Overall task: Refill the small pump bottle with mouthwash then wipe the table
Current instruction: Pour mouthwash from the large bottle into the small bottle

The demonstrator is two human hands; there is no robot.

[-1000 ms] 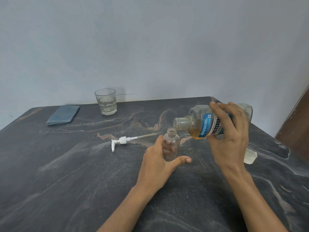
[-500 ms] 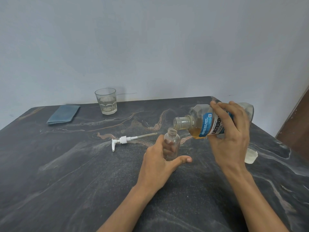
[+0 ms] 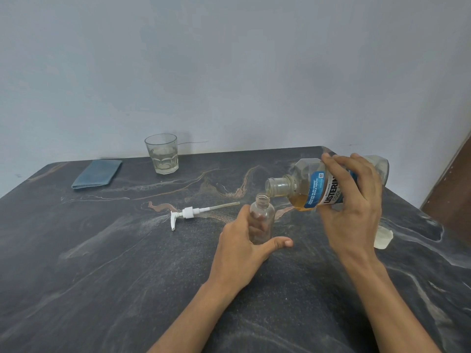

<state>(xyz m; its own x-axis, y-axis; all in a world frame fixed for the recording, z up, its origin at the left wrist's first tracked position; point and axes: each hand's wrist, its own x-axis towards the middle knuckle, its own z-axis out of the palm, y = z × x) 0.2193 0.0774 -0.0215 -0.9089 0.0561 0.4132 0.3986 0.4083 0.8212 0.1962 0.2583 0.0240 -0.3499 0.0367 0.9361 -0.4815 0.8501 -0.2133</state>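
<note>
You are at the filling step. Your left hand curls its fingers round the far side of the small pump bottle, thumb stretched out along the near side, steadying it upright on the dark marbled table, slightly right of centre. The bottle is uncapped and appears empty or nearly so. Your right hand grips the body of the Listerine mouthwash bottle from above, fingers wrapped over the label, holding it tipped almost on its side with its open mouth just above and slightly right of the small bottle's neck. The amber liquid lies pooled along the lower side of the tilted bottle; whether a stream has reached the small neck cannot be told. The next move calls for a slow increase in tilt with the two mouths kept aligned, since the receiving neck is narrow and the pouring mouth is wide; expect spillage if the flow surges. The pump head with its dip tube lies on the table to the left, ready for refitting. The large bottle's cap sits beside your right wrist. The folded blue cloth at the far left, near a drinking glass, is on hand for wiping.
</note>
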